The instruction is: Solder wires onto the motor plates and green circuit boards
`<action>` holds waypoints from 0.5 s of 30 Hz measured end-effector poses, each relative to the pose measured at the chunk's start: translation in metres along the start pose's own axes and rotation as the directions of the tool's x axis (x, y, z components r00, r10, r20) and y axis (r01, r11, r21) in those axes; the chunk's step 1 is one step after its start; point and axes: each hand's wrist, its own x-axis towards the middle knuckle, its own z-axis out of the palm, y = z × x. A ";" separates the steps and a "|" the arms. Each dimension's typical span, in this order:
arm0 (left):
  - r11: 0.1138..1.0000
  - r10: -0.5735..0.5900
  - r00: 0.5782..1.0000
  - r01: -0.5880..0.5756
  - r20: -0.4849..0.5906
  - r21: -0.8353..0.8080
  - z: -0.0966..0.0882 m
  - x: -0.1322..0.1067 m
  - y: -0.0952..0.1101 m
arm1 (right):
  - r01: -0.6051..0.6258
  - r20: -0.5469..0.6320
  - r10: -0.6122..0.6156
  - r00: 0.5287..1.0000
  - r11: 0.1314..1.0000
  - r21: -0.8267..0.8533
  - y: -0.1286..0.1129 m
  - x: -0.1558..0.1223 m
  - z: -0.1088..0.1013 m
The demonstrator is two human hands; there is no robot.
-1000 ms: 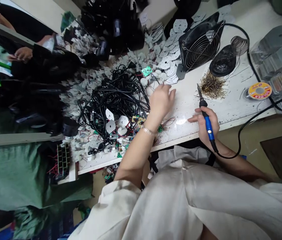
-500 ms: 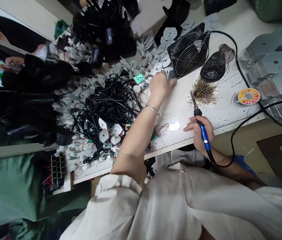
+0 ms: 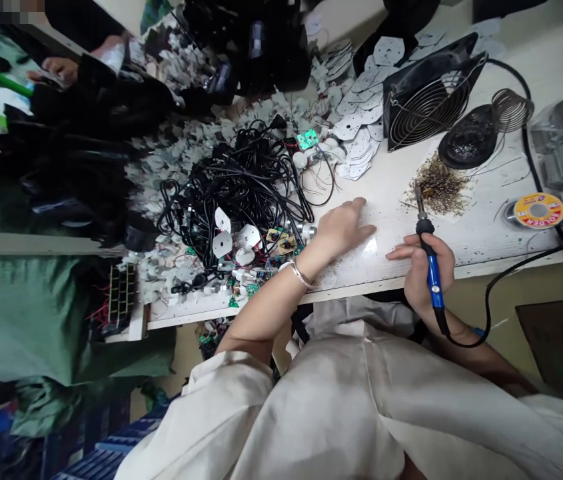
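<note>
My right hand (image 3: 424,270) is wrapped round a blue soldering iron (image 3: 434,280), whose metal tip points at a patch of brown solder crumbs (image 3: 438,187). Bare and with its fingers apart, my left hand (image 3: 345,228) is low over the white bench, palm down; I see nothing held in it. A small bright patch (image 3: 370,247) shows just beside its thumb, too glary to make out. Left of that hand lies a tangle of black cables (image 3: 241,193) with white discs and small circuit boards. Beyond it sits a green circuit board (image 3: 308,139) with wires.
A black fan (image 3: 431,97) with a wire guard stands at the back, beside a stack of white perforated plates (image 3: 358,150). Right of it are a black iron holder (image 3: 468,137) with a coil and a solder reel (image 3: 536,211). Another person's hand (image 3: 61,68) shows at far left.
My left hand has come back from the plates beside the fan toward the bench's near edge. The right hand still holds the soldering iron over the crumbs. The view has shifted.
</note>
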 end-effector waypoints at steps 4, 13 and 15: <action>0.987 -0.131 0.911 0.157 -0.390 0.036 -0.056 0.035 -0.034 | 0.014 0.022 -0.014 1.000 1.000 0.004 -0.001 0.001 -0.001; 0.969 -0.233 0.926 0.247 -0.298 0.011 -0.089 0.127 -0.096 | -0.018 0.011 0.019 1.000 0.998 -0.054 0.002 -0.003 0.000; 0.979 -0.201 0.913 0.178 -0.356 -0.096 -0.101 0.117 -0.095 | -0.015 0.013 0.016 1.000 0.998 -0.058 0.002 -0.002 0.000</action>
